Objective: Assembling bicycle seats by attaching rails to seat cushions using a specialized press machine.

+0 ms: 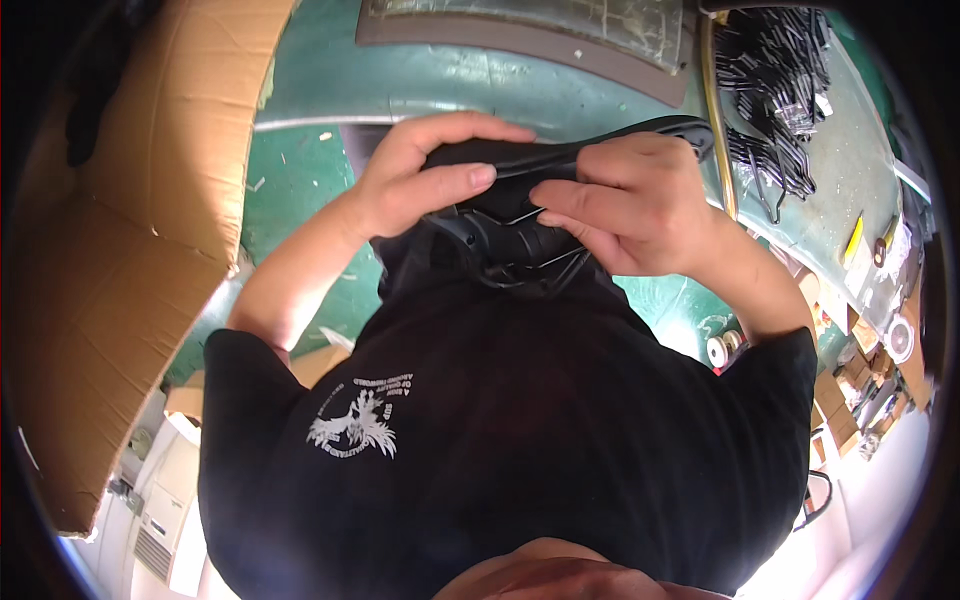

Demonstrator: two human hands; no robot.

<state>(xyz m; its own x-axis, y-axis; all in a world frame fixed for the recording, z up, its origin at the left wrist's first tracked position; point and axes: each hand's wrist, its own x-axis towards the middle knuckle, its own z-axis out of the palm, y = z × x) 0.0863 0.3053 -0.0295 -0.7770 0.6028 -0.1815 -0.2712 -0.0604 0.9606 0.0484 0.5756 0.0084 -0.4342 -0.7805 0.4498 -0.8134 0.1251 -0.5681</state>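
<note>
A black item with a padded-looking rim and a hollow, moulded inside (520, 240) is in front of my waist; it resembles a bicycle saddle seen from below, but its exact kind is unclear. My left hand (425, 170) is closed on its left side, thumb over the near face and fingers behind the far rim. My right hand (635, 200) bends over its right part. The right thumb and forefinger pinch together at the inner edge beside a thin shiny line. Whatever lies between those fingertips is too small to make out. The item's underside is hidden.
Beyond my hands stands a green-topped table (450, 85) with a brown board (540, 50) on it. Black bent wire pieces (770, 100) are heaped at the far right, near a yellow-handled tool (853, 240). A large cardboard box (150, 180) rises close on my left.
</note>
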